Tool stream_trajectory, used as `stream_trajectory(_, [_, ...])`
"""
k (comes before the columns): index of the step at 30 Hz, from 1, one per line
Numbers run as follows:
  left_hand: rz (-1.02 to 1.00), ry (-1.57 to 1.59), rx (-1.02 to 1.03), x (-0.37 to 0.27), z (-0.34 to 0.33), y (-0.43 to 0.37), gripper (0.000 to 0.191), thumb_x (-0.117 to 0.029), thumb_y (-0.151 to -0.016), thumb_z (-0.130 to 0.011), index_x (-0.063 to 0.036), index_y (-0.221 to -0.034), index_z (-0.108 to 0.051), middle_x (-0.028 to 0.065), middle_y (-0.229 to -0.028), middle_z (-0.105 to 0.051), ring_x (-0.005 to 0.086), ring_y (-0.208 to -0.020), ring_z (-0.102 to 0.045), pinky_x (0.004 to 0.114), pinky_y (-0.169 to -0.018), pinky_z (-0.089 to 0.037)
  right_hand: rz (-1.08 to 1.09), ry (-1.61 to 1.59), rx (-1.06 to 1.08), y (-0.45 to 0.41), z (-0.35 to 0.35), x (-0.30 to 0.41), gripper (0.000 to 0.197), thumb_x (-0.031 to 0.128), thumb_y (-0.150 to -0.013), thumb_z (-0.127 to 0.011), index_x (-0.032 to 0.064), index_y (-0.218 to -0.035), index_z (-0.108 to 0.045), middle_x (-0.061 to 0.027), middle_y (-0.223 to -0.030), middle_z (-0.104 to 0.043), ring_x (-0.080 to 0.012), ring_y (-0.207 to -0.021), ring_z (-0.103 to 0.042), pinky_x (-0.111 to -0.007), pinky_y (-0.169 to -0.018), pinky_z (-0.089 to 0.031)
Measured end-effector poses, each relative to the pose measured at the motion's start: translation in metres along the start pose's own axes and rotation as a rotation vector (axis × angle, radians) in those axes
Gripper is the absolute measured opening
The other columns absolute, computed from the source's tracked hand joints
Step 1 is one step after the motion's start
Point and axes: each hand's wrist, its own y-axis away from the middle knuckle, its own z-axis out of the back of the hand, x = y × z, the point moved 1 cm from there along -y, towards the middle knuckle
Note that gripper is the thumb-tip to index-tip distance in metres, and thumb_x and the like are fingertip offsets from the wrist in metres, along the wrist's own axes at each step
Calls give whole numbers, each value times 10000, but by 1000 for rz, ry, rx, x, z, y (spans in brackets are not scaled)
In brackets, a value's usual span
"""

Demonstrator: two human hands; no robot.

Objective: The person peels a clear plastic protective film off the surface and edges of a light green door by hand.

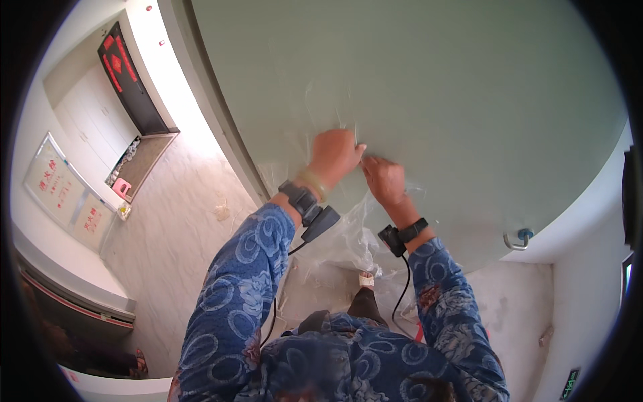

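Observation:
Clear plastic film (359,226) clings to a pale green door (442,100) in front of me and hangs in loose folds towards the floor. My left hand (335,153) is curled against the door, gripping the film, with stretched creases running up from its knuckles. Close beside it, slightly lower and to the right, my right hand (386,178) pinches the film with bent fingers. The fingertips of the two hands nearly meet. Film partly held inside the fists is hidden. Black straps with small devices and cables sit on both wrists.
A metal lever handle (520,240) juts out at the door's lower right. At left are a glass-fronted cabinet (70,193) bearing writing, a pink stool (121,188), a doormat (150,163) and a dark door (130,75). My foot (366,280) stands beside the film's lower end.

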Motion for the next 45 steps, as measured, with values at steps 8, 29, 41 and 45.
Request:
stream_trajectory(8, [102,132,42,20,-15,9,235,-227,-793,-567,-30,-675,-618,175,-677,-607,375,-663,-594,447,-566,-458,-25,-32,55,-14,14,14,144,189,-773,-623,68,-719,-568,-87,-678,-593,-290,-590,-587,-395,-512,-460])
stream_trajectory(29, [104,-37,91,22,41,-18,350,-278,-769,-562,21,-592,-603,206,-595,-570,366,-594,-593,448,-544,-461,-71,-119,-39,-54,-13,42,182,160,-747,-623,57,-606,-571,-130,-628,-599,-307,-574,-599,-391,-524,-481])
stream_trajectory(41, [54,25,-113,26,29,15,253,-182,-789,-557,-17,-600,-593,198,-621,-576,395,-597,-568,456,-516,-436,-344,-779,32,-81,25,47,325,270,-861,-508,-19,-727,-569,-228,-661,-551,-434,-613,-518,-443,-587,-429])
stream_trajectory(45, [86,34,-186,25,19,28,291,-222,-806,-584,-19,-598,-587,178,-569,-558,333,-520,-574,425,-483,-423,-520,-742,166,-88,11,44,429,349,-900,-473,-38,-742,-570,-233,-643,-542,-431,-623,-518,-445,-600,-427])
